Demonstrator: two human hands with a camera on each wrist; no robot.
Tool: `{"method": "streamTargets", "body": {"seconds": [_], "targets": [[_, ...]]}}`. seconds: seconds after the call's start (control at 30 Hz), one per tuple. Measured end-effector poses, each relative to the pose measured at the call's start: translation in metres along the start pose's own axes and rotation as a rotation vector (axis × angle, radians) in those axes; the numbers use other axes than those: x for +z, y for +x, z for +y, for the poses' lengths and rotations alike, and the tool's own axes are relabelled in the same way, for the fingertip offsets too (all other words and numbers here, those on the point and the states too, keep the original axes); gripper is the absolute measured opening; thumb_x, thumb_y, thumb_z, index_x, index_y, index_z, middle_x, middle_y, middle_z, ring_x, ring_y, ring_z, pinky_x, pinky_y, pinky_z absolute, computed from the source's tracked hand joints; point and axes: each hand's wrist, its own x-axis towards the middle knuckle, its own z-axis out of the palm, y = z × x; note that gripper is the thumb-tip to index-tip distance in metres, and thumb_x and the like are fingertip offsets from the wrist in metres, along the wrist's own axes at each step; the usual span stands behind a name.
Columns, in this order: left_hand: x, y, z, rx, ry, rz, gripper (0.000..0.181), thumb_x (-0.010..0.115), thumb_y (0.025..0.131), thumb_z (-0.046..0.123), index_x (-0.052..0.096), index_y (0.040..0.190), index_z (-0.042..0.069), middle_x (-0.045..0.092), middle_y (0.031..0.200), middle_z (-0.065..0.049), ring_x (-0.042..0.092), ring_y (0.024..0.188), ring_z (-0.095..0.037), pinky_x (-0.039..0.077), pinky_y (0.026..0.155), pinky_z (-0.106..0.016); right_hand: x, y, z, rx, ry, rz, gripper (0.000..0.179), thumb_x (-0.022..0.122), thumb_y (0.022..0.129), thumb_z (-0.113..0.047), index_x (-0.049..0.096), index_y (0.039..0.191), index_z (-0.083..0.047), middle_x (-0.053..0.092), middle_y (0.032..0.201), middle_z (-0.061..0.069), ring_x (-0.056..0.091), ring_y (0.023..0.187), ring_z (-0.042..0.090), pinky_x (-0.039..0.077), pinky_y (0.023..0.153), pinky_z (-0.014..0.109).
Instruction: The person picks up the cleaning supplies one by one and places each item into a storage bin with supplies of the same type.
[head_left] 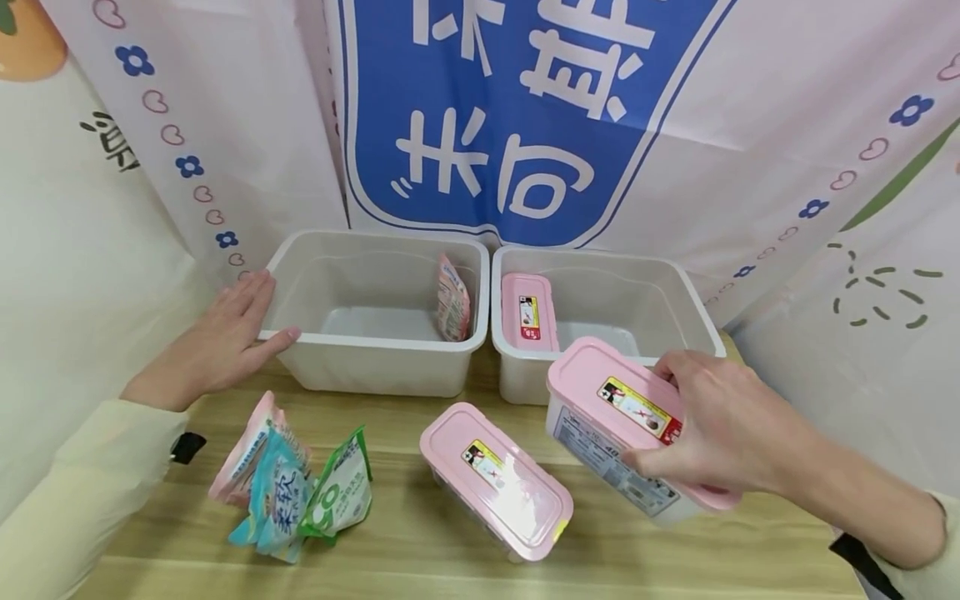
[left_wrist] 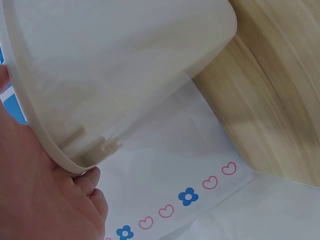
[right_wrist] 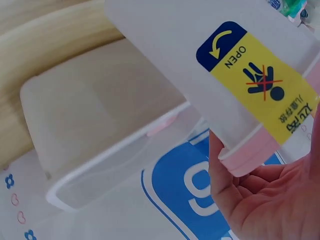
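Note:
My right hand [head_left: 716, 421] grips a white tub with a pink lid [head_left: 611, 396] near one end, thumb on its near side. The tub is tilted and raised above the table, before the right bin [head_left: 645, 362]. In the right wrist view, a yellow warning label [right_wrist: 265, 85] marked OPEN shows on the tub. My left hand [head_left: 225, 333] rests on the left bin's rim [head_left: 375, 340] at its left end, fingers extended and thumb over the front edge. The left wrist view shows fingertips [left_wrist: 89, 181] against the rim's underside.
A similar pink-lidded tub [head_left: 495, 479] lies on the wooden table [head_left: 405, 567]; another [head_left: 528, 312] stands inside the right bin. A pink pouch [head_left: 453, 302] leans in the left bin. Pink [head_left: 243, 458], blue [head_left: 277, 500] and green pouches [head_left: 341, 492] stand together at left. Printed cloth [head_left: 675, 192] hangs behind.

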Motion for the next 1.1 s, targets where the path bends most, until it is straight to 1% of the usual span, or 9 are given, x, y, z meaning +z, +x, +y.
{"method": "streamTargets", "body": {"seconds": [0.1, 0.23, 0.43, 0.6, 0.83, 1.1], "targets": [[-0.001, 0.000, -0.001, 0.009, 0.001, 0.006, 0.095, 0.045, 0.108, 0.056, 0.003, 0.165, -0.008, 0.001, 0.175, -0.031, 0.001, 0.164, -0.049, 0.001, 0.134, -0.061, -0.008, 0.004, -0.002, 0.017, 0.002, -0.001, 0.077, 0.091, 0.062, -0.063, 0.066, 0.107, -0.006, 0.062, 0.080, -0.005, 0.054, 0.068, 0.010, 0.042, 0.058, 0.024], [0.001, -0.001, -0.002, 0.010, -0.004, 0.001, 0.096, 0.045, 0.108, 0.056, 0.003, 0.165, -0.008, -0.001, 0.175, -0.030, -0.001, 0.164, -0.048, 0.000, 0.134, -0.061, -0.018, 0.010, -0.004, 0.047, 0.002, -0.027, 0.082, 0.091, 0.062, -0.068, 0.065, 0.109, -0.006, 0.064, 0.081, -0.003, 0.056, 0.070, 0.011, 0.044, 0.055, 0.024], [0.000, -0.002, -0.002, 0.008, -0.002, 0.010, 0.095, 0.045, 0.108, 0.055, 0.004, 0.165, -0.009, 0.002, 0.175, -0.032, 0.001, 0.164, -0.049, 0.002, 0.134, -0.062, -0.033, 0.018, -0.006, 0.064, 0.013, -0.047, 0.081, 0.091, 0.066, -0.066, 0.063, 0.112, -0.005, 0.067, 0.082, 0.002, 0.059, 0.065, 0.011, 0.048, 0.048, 0.024], [-0.002, -0.001, -0.001, 0.009, 0.001, 0.005, 0.096, 0.045, 0.108, 0.056, 0.004, 0.165, -0.009, 0.003, 0.174, -0.033, 0.003, 0.163, -0.051, 0.002, 0.134, -0.062, -0.044, 0.024, -0.005, 0.082, 0.001, -0.060, 0.081, 0.091, 0.068, -0.064, 0.064, 0.114, -0.002, 0.069, 0.084, 0.004, 0.060, 0.061, 0.011, 0.049, 0.045, 0.023], [0.000, -0.001, -0.002, 0.010, -0.005, -0.007, 0.096, 0.044, 0.109, 0.055, 0.001, 0.165, -0.009, -0.001, 0.175, -0.032, -0.002, 0.164, -0.049, -0.001, 0.134, -0.061, -0.052, 0.033, -0.001, 0.095, -0.010, -0.081, 0.085, 0.088, 0.071, -0.067, 0.063, 0.117, 0.000, 0.071, 0.082, 0.004, 0.061, 0.058, 0.010, 0.050, 0.046, 0.025], [0.001, 0.000, -0.002, 0.030, 0.006, 0.020, 0.094, 0.044, 0.109, 0.053, 0.003, 0.165, -0.011, 0.003, 0.173, -0.034, 0.001, 0.163, -0.051, -0.002, 0.134, -0.060, -0.063, 0.044, 0.001, 0.143, -0.015, -0.085, 0.077, 0.086, 0.073, -0.067, 0.061, 0.107, -0.003, 0.070, 0.074, 0.003, 0.062, 0.054, 0.014, 0.050, 0.045, 0.029]]}}
